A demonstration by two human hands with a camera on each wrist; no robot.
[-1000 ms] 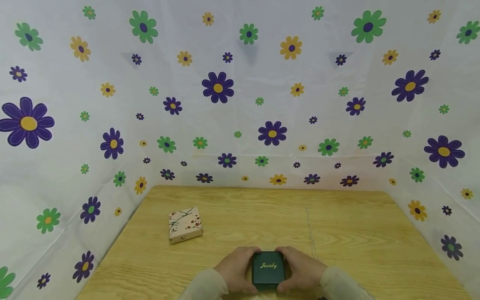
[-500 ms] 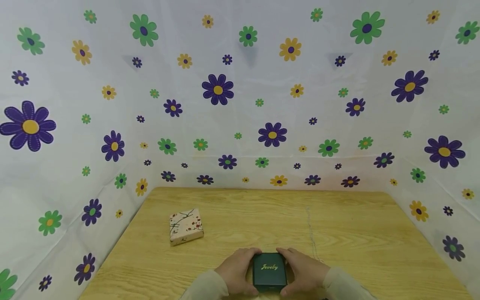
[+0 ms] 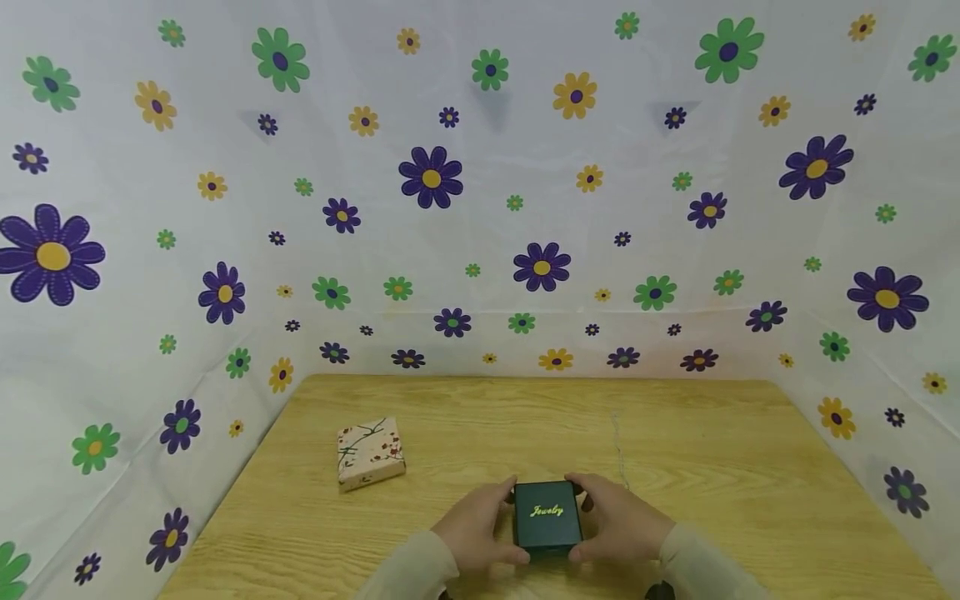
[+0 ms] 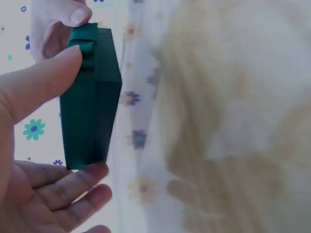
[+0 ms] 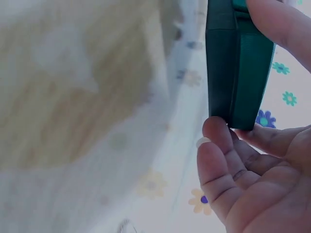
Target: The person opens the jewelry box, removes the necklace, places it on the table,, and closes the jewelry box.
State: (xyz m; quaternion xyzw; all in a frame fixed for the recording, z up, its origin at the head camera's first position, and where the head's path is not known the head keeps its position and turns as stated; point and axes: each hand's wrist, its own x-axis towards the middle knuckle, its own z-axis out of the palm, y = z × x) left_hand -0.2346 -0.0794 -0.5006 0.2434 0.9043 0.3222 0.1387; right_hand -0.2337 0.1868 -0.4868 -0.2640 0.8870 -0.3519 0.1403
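Observation:
A dark green jewelry box (image 3: 547, 529) with gold "Jewelry" lettering on its lid is held between both hands at the near middle of the table. My left hand (image 3: 474, 527) grips its left side, thumb at the near edge and fingers at the far edge. On the opposite side, my right hand (image 3: 624, 523) grips it the same way. In the left wrist view a green ribbon bow (image 4: 86, 47) shows on the front, right by the thumb. The right wrist view shows the box's green side (image 5: 250, 77) between thumb and fingertips, the table appearing well below it.
A flat cream box (image 3: 371, 454) with a red blossom print lies on the left of the wooden table (image 3: 480, 425). Right of centre lies a thin silver chain (image 3: 618, 446), its near end hidden behind the right hand. White flower-printed sheets (image 3: 480, 233) enclose the table.
Both hands have raised the jewelry box and shifted it slightly forward and to the right. The right hand now covers more of the chain. The cream box has stayed put.

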